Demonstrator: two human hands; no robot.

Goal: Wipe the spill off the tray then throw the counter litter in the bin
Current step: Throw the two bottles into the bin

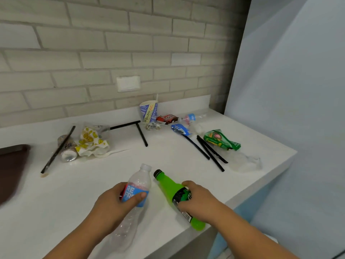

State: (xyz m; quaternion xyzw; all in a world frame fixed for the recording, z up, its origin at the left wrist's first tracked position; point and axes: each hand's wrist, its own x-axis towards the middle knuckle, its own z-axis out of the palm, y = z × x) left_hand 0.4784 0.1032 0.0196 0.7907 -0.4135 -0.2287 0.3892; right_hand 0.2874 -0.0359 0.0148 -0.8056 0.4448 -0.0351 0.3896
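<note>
Your right hand [197, 200] grips the green bottle [168, 186], whose base lies right at the front edge of the bench [56, 202]. Your left hand [112, 200] grips the clear water bottle [139, 182] just beside it. Open white surface lies between these and the back wall. Black straws [211, 152], a green packet [220, 140] and crushed clear plastic [242, 161] sit near the right corner. A carton [149, 111] stands at the back. A tipped cup [67, 150] and a smiley-printed wrapper [91, 141] lie toward the left. The dark brown tray [11, 165] sits at the left edge, cut off and blurred; you cannot tell whether any spill is on it.
</note>
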